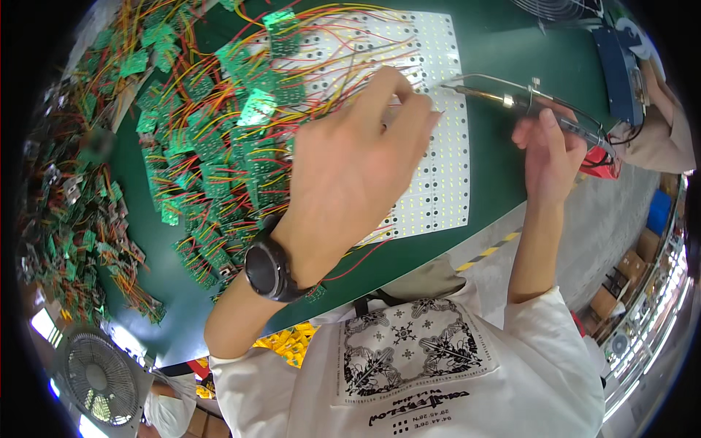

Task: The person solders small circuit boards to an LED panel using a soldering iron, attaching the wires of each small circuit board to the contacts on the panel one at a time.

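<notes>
A white LED panel sheet [444, 186] with rows of small yellow LEDs lies on the green table. Over its left half reach red and yellow wires from several green circuit boards [255, 157]. My left hand [354, 164], with a black watch on its wrist, is above the wires and panel. Its fingers are bent and closed near the wire ends; what they pinch is hidden. In my right hand [548, 160] is a soldering iron [522, 106] with a thin curved metal tube [493, 77] alongside. The iron's tip points left, close to my left fingertips, over the panel's upper right part.
More wired circuit boards [80, 212] are heaped at the left. A blue box-shaped device [617, 73] stands at the table's right end, near another person's arm [661, 95]. A red object [604, 164] is below the iron's cable. A grey fan [98, 372] stands lower left.
</notes>
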A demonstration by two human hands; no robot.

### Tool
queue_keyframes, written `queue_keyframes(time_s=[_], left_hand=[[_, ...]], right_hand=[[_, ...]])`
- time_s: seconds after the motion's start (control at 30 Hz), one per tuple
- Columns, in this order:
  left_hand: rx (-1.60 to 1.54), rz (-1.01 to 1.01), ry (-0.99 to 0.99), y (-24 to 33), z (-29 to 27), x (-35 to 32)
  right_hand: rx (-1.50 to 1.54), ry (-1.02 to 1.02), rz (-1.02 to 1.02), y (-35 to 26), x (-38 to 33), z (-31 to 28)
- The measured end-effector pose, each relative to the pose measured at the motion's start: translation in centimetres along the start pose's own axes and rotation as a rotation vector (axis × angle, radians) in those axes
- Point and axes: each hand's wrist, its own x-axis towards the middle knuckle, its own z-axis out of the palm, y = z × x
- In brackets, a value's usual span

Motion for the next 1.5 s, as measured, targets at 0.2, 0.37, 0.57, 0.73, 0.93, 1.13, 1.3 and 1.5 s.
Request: queue_keyframes(time_s=[0.2,0.37,0.57,0.73,0.93,1.13,1.3,1.5], left_hand=[[-0.102,0.004,-0.14,0.3,-0.2,0.1],[-0.076,0.019,-0.344,1.0,-1.5,0.3],[-0.024,0.068,-0.202,0.5,-0.3,0.1],[-0.041,0.011,-0.1,0.0,-0.3,0.1],[-0.03,0.053,-0.083,-0.3,0.0,-0.1],[0.041,-0.029,-0.207,0.9,-0.2,0.5],[-0.03,-0.017,-0.213,1.1,-0.5,0.4],[0.067,0.053,-0.149,0.3,0.2,0.2]], right_hand=[[-0.004,0.02,0.015,-0.2,0.1,-0.3],[0.002,-0.005,0.029,-0.3,0.2,-0.5],[0.007,-0.018,0.023,-0.1,0.2,-0.5],[-0.003,-0.039,0.008,-0.1,0.2,-0.4],[-0.017,-0.041,0.008,-0.3,0.3,-0.3],[-0.01,-0.037,0.001,-0.1,0.2,-0.6],[-0.013,-0.049,0.007,-0.2,0.2,-0.7],[-0.035,-0.033,0.0,-0.2,0.2,-0.4]])
